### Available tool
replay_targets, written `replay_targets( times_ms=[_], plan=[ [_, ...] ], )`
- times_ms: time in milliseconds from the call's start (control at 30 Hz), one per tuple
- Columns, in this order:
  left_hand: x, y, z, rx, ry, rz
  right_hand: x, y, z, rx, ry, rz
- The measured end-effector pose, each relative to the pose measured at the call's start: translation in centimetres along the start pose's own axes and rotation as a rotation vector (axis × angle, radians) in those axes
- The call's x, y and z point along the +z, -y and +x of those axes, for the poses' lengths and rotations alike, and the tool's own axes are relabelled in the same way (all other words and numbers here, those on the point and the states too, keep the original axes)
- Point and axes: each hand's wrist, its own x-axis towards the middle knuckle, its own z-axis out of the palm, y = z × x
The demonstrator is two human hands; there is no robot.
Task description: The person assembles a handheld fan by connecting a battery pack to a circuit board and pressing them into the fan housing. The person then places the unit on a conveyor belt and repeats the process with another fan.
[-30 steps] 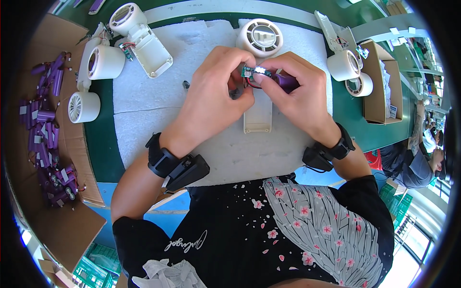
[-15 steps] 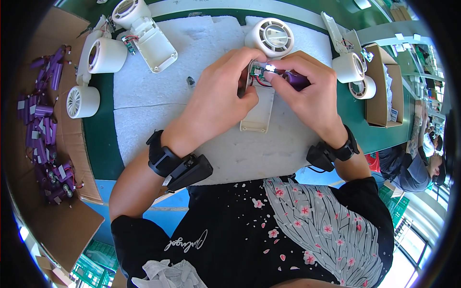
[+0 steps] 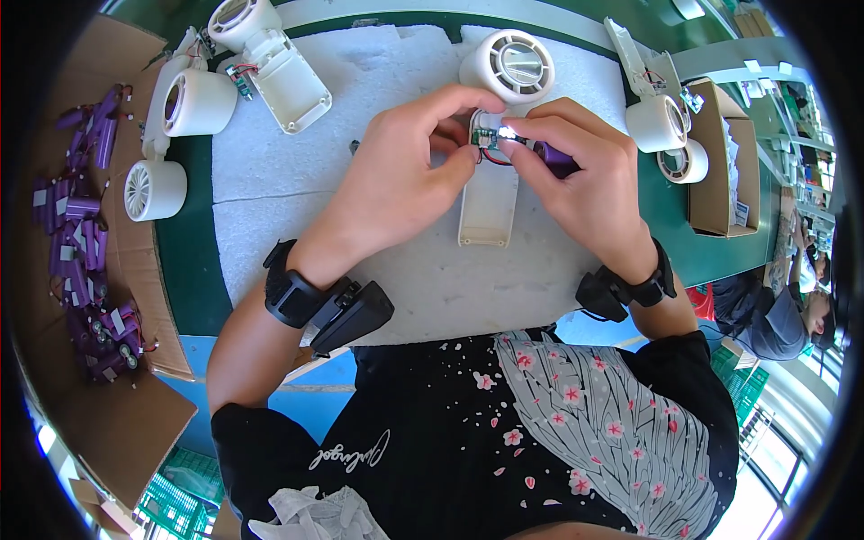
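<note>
A white handheld fan lies in front of me, with its round head (image 3: 517, 67) at the back and its open handle shell (image 3: 487, 216) toward me. Over the upper handle sits a small green circuit board (image 3: 485, 137) with a bright light at its right end. My left hand (image 3: 396, 171) is closed around the board's left side, thumb and index finger at its edges. With thumb and index finger my right hand (image 3: 589, 175) pinches at the lit end, where the fingertips partly hide a plug. A purple battery (image 3: 556, 160) is tucked in the right palm. Red and black wires run below the board.
White foam sheets (image 3: 270, 234) cover the green table. More fan bodies (image 3: 200, 103) stand at the left, and others (image 3: 654, 124) at the right. A carton (image 3: 90, 405) of purple batteries is on the far left; a small box (image 3: 720, 193) with packets stands right.
The fan and handle have shifted slightly right. My left hand has turned a little and its thumb moved up nearer the board; my right hand keeps its pinch.
</note>
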Motion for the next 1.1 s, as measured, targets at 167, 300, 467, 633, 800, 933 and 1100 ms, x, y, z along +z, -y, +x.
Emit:
replay_targets(
  times_ms=[167, 300, 467, 633, 800, 933, 1100],
  plan=[
    [-0.05, -0.10, -0.09, -0.031, 0.013, -0.044, -0.04, 0.21, -0.16, -0.010, 0.001, -0.033],
    [-0.53, -0.68, -0.05, -0.095, 0.099, 0.025, -0.17, 0.37, -0.29, -0.025, 0.004, -0.072],
    [-0.52, -0.78, -0.09, -0.114, 0.113, 0.002, -0.12, 0.39, -0.19, -0.057, 0.002, -0.093],
    [-0.49, -0.60, -0.07, -0.116, 0.100, 0.019, -0.11, 0.36, -0.21, -0.095, -0.012, -0.145],
    [-0.38, -0.63, -0.20, -0.141, 0.101, -0.004, -0.20, 0.55, -0.27, -0.112, -0.041, -0.192],
    [-0.44, -0.93, -0.03, -0.145, 0.105, -0.038, -0.28, 0.78, -0.23, -0.105, -0.019, -0.232],
    [-0.34, -0.91, -0.08, -0.109, 0.097, -0.044, -0.41, 0.92, -0.14, -0.121, 0.000, -0.282]
  ],
)
